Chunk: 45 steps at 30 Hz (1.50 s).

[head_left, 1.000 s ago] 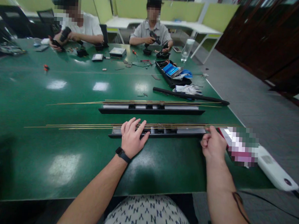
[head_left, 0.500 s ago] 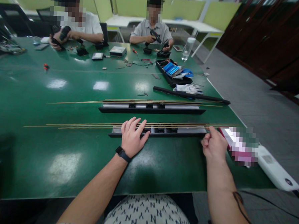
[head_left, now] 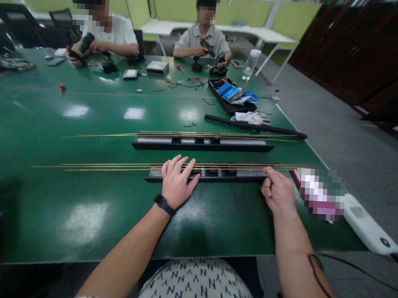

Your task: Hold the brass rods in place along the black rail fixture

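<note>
Thin brass-coloured rods (head_left: 107,167) lie lengthwise over the near black channel (head_left: 237,178), which has a silvery inside and small black blocks in it. My left hand (head_left: 179,181), fingers spread, rests across the rods and the channel's left part. At the channel's right end, my right hand (head_left: 278,188) is closed in a pinch on the right end of the nearest thin rod; the fingertips hide its tip. Beyond them is a second black channel (head_left: 202,147), with more brass-coloured rods (head_left: 101,137) along its top.
A black bar (head_left: 253,126), white gloves (head_left: 252,118) and a black tray (head_left: 221,101) are farther back. A white power strip (head_left: 368,224) and a pink-and-white item (head_left: 317,190) lie at right. Two people with power drills sit across the green table (head_left: 91,232).
My right hand has moved left, and the rod in its pinch has slid left, its left end reaching farther out. My left hand has stayed in place.
</note>
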### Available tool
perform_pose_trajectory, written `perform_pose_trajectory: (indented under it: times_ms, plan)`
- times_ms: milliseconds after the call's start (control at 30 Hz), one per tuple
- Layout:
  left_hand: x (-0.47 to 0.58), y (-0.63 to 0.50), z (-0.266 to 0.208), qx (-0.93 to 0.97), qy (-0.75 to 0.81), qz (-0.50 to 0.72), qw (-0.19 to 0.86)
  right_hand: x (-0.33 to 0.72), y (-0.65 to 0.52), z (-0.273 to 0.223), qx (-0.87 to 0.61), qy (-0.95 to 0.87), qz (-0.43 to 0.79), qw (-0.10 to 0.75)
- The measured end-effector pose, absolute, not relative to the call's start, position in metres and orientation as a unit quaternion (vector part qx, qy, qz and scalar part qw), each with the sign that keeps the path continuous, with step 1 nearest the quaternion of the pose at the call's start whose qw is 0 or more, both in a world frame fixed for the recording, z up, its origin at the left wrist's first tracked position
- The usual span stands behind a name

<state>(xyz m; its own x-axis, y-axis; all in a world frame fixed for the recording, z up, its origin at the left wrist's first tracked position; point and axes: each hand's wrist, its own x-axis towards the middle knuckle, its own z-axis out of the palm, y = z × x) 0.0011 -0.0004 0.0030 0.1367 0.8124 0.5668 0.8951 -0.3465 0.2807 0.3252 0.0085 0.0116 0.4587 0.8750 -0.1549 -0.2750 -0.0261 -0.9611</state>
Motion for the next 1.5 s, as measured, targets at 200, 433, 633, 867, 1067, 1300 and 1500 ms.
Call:
perform_pose_trajectory:
  times_ms: [200,433,633,867,1067,1300,1500]
  plan:
    - [0.001,0.0,0.002,-0.752,-0.564,-0.336,0.064,0.319,0.007,0.014,-0.544,-0.299,0.501,0.604]
    - [0.001,0.0,0.002,-0.752,-0.563,-0.337,0.064,0.314,0.007,0.013,-0.536,-0.313,0.521,0.586]
    - [0.001,0.0,0.002,-0.751,-0.563,-0.34,0.056,0.314,0.008,0.013,-0.537,-0.304,0.517,0.593]
    - [0.0,0.0,0.002,-0.754,-0.558,-0.34,0.061,0.317,0.007,0.017,-0.55,-0.285,0.46,0.636]
    - [0.0,0.0,0.003,-0.752,-0.565,-0.335,0.054,0.327,0.011,0.013,-0.569,-0.246,0.399,0.675]
    - [0.001,0.0,0.003,-0.75,-0.566,-0.338,0.053,0.336,0.015,0.014,-0.585,-0.206,0.361,0.697]
    - [0.001,0.0,0.002,-0.752,-0.561,-0.339,0.066,0.342,0.019,0.013,-0.588,-0.181,0.347,0.708]
